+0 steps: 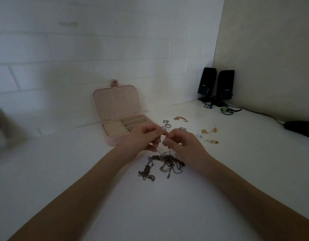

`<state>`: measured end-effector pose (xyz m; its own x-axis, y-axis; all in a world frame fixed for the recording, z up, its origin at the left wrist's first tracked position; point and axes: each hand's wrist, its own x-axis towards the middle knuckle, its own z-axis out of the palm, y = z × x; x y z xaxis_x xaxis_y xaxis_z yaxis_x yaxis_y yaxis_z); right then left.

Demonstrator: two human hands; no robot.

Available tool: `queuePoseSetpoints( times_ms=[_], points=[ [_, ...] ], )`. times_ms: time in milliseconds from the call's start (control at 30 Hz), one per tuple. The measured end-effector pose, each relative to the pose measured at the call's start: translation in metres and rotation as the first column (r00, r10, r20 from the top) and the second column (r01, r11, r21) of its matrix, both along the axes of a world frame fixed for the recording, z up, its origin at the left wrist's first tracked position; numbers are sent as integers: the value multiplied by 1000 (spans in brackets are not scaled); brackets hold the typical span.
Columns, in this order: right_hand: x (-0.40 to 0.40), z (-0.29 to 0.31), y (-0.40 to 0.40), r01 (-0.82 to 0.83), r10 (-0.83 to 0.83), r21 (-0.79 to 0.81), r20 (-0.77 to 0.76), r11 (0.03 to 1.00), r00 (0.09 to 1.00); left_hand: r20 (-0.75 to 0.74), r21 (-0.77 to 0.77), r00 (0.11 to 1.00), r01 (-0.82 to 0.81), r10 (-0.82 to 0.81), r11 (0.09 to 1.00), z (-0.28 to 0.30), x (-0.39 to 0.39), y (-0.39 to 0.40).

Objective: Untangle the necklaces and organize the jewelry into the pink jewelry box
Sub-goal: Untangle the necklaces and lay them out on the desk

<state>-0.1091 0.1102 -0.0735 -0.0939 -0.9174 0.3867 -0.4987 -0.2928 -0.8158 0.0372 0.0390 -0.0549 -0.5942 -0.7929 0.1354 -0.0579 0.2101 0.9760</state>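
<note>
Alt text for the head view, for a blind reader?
Both hands, left hand and right hand, pinch thin strands above tangled necklaces on a white table. An open pink box stands behind; rings lie nearby.

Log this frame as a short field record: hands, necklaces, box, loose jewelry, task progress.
left hand: left hand pinches a thin chain strand, raised above the pile
right hand: right hand pinches a strand beside it
necklaces: tangled necklaces in one clump on the white table
box: pink jewelry box open, lid upright, compartments look empty
loose jewelry: rings and amber earrings on the table right of the box
progress: untangling under way, nothing boxed yet
</note>
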Motion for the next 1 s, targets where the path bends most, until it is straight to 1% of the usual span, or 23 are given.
queuePoseSetpoints(
  times_ms=[67,133,200,267,300,367,433,467,533,600,633,700,767,800,867,933,967,1000],
  points=[
    [-3,4,2,-12,0,52,224,999,975,25,33,999,39,-40,999,0,2,-3],
    [-7,9,5,-49,8,87,417,995,909,84,42,990,108,-112,993,-1,4,-7],
    [-10,13,8,-66,0,107,520,992,854,155,23,979,130,-132,991,-3,6,-8],
    [-11,16,8,-61,-17,123,548,991,836,190,-14,980,69,-65,998,-3,6,-10],
    [-12,17,8,-50,-27,130,533,990,846,174,-30,985,13,-8,999,-3,6,-11],
    [-15,18,9,-20,-44,140,440,990,897,80,-26,993,-85,86,996,0,8,-15],
    [-16,18,10,-1,-44,142,314,990,948,-24,14,992,-126,127,992,4,10,-15],
    [-16,18,11,-3,-35,136,278,991,960,-49,25,990,-130,132,991,6,11,-14],
    [-17,19,11,-17,-17,124,268,992,963,-17,-12,989,-148,148,989,8,11,-12],
    [-19,19,11,-1,-23,105,224,995,974,86,-108,978,-182,191,977,7,10,-11],
    [-20,18,11,20,-32,88,145,996,989,128,-142,970,-189,207,972,6,11,-11],
    [-24,15,11,49,-38,84,-124,995,992,167,-196,962,-180,214,964,3,12,-11],
    [-24,13,13,91,-24,154,-390,984,920,188,-279,951,-187,245,942,1,13,-8],
    [-24,14,14,108,-11,184,-461,977,887,175,-320,944,-213,278,923,1,13,-6],
    [-22,17,14,97,11,198,-481,975,877,61,-382,941,-287,334,878,3,13,-6],
    [-22,19,14,87,-1,174,-442,981,897,-76,-403,942,-328,326,854,6,14,-7],
    [-21,20,14,87,-18,156,-402,984,915,-106,-395,945,-326,310,859,8,15,-8],
    [-21,21,14,79,-28,139,-336,987,941,-98,-379,950,-311,296,872,10,15,-8]
  ],
)
